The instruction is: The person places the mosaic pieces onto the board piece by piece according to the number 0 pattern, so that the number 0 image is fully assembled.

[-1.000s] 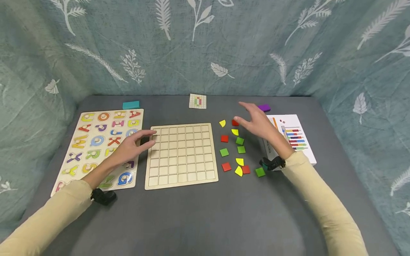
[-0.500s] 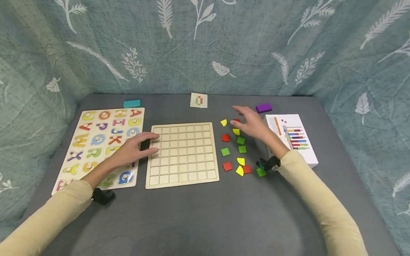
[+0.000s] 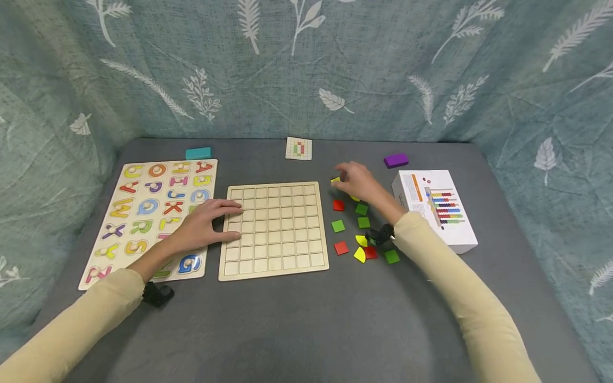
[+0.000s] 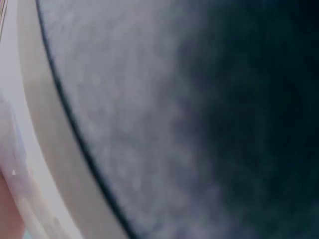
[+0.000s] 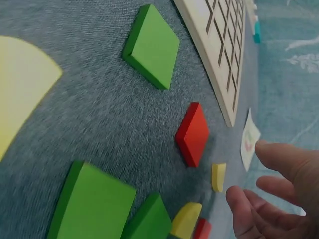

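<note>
1. Grey felt-like cloth covers your table [image 3: 297, 324]; a teal curtain [image 3: 306, 64] printed with pale leaves closes it in at the back and both sides.
2. At far left lies the alphabet puzzle board [image 3: 148, 213]. Its coloured letters face away from you; A, B, H, I, O and G are readable. A teal block [image 3: 198, 153] sits just beyond its far edge.
3. Your left hand [image 3: 206, 223] lies flat, fingers straight and spread, on the left edge of the wooden grid board [image 3: 273, 230]. The board is nearly square, its edges parallel to the table edges, and all its cells are bare. The left wrist view is blurred and shows no grip.
4. A small pattern card [image 3: 299, 148] lies beyond the board, near the curtain.
5. Right of the board lies a scatter of red, green and yellow tiles [image 3: 338, 226], all flat.
6. Your right hand [image 3: 359, 182] is at the yellow quarter-round tile [image 3: 335, 181], the farthest tile; in the right wrist view the fingers [image 5: 249, 211] are loosely curved and apart, clear of the tile [image 5: 218, 177].
7. A purple block [image 3: 396, 160] and a white box [image 3: 433, 207] printed with coloured bead rows sit at far right; the box text is too small to read.
</note>
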### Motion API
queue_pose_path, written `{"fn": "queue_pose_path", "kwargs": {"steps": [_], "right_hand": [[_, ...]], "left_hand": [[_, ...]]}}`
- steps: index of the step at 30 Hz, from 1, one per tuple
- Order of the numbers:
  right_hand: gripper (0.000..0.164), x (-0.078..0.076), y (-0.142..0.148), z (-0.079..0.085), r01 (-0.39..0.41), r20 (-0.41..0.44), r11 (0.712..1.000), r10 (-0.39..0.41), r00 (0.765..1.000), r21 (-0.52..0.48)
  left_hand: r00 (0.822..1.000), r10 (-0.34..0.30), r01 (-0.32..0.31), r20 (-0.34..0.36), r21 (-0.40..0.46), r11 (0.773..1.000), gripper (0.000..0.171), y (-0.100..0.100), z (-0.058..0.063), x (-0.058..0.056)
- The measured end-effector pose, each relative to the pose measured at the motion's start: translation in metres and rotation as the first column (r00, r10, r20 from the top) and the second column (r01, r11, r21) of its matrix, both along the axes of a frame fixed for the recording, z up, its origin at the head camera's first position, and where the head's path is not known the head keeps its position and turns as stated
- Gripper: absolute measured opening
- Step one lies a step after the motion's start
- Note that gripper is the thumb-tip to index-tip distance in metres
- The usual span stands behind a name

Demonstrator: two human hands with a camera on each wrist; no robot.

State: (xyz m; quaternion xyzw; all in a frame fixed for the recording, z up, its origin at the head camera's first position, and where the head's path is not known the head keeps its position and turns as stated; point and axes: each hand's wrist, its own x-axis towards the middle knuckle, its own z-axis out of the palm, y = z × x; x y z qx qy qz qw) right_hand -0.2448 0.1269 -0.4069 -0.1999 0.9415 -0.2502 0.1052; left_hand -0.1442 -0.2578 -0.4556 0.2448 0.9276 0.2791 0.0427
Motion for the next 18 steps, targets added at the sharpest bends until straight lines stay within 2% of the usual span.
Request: {"fn": "queue_pose_path", "kwargs": {"steps": [5,12,18], "right_hand": [[0.047,-0.0025,-0.0063,-0.0023,0.028,0.038,0.999,-0.029,0.999,0.028],[0.044,-0.0041,-0.0075,-0.0035,0.063,0.029,0.998,-0.064,0.998,0.023],[0.039,-0.0031,-0.0082,-0.0075,0.083,0.066,0.996,-0.085,0.994,0.030]], "left_hand": [[0.999,0.000,-0.001,-0.045,-0.020,1.000,0.057,0.0007,-0.0013,-0.0004],[1.000,0.027,-0.027,-0.008,0.009,1.000,0.059,0.0011,0.0017,-0.0052],[0.999,0.031,-0.030,0.037,-0.019,0.999,0.061,0.0001,0.0029,-0.0038]]}}
